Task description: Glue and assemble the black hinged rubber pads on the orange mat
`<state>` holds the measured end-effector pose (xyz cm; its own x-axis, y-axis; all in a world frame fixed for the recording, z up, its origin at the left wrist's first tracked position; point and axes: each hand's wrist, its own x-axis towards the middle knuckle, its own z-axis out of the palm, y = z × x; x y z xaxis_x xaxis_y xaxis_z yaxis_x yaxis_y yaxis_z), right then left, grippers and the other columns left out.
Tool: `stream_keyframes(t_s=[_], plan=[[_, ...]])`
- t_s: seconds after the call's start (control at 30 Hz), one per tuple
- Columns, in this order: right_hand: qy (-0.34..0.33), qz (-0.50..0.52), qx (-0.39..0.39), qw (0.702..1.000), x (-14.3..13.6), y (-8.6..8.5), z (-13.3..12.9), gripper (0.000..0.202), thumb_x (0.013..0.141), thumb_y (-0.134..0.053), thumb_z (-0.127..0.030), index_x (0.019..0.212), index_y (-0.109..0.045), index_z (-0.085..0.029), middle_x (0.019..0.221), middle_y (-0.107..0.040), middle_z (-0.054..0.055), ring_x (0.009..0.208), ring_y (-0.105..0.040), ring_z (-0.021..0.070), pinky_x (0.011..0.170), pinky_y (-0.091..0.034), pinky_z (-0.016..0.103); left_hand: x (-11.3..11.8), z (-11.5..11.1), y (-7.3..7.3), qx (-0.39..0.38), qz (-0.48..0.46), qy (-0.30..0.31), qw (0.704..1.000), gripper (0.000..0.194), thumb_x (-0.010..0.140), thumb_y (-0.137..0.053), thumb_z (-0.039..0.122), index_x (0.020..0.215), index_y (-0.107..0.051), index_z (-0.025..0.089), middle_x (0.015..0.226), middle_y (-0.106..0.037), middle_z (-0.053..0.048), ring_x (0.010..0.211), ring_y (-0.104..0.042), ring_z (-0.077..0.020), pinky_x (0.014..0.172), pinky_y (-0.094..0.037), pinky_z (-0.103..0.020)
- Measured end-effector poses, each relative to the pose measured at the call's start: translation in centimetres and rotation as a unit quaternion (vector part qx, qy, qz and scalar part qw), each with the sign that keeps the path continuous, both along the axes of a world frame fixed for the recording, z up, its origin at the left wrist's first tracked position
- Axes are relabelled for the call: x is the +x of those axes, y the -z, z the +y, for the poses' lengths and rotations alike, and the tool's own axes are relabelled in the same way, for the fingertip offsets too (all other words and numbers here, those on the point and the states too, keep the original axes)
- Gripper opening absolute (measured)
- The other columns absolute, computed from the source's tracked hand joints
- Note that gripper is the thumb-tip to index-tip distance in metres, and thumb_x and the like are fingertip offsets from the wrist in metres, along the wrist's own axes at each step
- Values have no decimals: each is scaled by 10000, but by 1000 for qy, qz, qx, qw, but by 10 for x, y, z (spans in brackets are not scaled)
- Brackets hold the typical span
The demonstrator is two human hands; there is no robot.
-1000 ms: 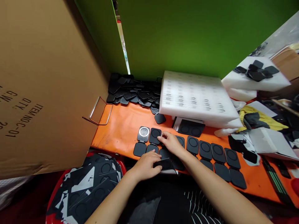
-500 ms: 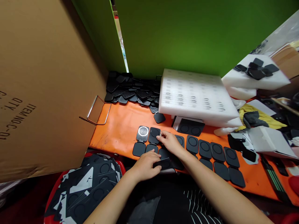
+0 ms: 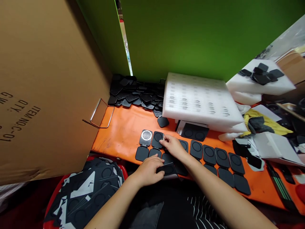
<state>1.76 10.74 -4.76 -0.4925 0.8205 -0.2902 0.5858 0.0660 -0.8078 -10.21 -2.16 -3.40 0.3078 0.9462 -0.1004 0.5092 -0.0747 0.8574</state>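
On the orange table [image 3: 124,121] lies a row of black hinged square pads, most with a ring mark, such as the pad at the right [image 3: 236,163]. The leftmost pad [image 3: 145,138] shows a white grid disc. My right hand [image 3: 173,145] pinches at the right edge of the second pad [image 3: 157,139]; what its fingertips hold is too small to make out. My left hand [image 3: 151,168] rests at the lower pads, fingers round a dark sheet [image 3: 166,169] near the table's front edge.
A cardboard box [image 3: 47,79] stands at left. Below it, a red basin [image 3: 51,198] holds dark sheet scraps. Black pads [image 3: 135,90] are piled at the back beside a white foam block [image 3: 202,98]. A yellow cloth [image 3: 269,122] lies at right.
The view has shifted slightly. Both hands stay in nearly the same place, with my right fingertips still at the second pad's edge.
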Motion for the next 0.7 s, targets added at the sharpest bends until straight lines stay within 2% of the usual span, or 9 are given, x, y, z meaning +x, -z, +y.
stream_keyframes(t_s=[0.23,0.5,0.7], plan=[[-6,-15,22,1000,-2,0,1,185,738,-531,-320,620,-451,-203,532,-507,-34,519,-486,133,488,-313,222,0,1,-4,-11,3,-7,1000,129,676,-554,119,703,-661,187,843,-721,-58,1022,-615,-227,1062,-300,-403],[-14,-41,24,999,-5,-6,1,181,744,-534,-279,609,-439,-205,532,-512,-34,517,-481,132,508,-303,226,1,1,-4,11,7,-2,1000,119,689,-536,114,660,-626,185,776,-713,-46,977,-633,-224,1056,-307,-391],[-47,-120,55,990,-8,-15,2,144,778,-538,-248,648,-511,-192,586,-581,2,576,-529,153,527,-302,238,1,1,0,13,5,-5,1000,92,691,-559,130,665,-630,183,801,-718,-55,993,-626,-215,1051,-316,-379]])
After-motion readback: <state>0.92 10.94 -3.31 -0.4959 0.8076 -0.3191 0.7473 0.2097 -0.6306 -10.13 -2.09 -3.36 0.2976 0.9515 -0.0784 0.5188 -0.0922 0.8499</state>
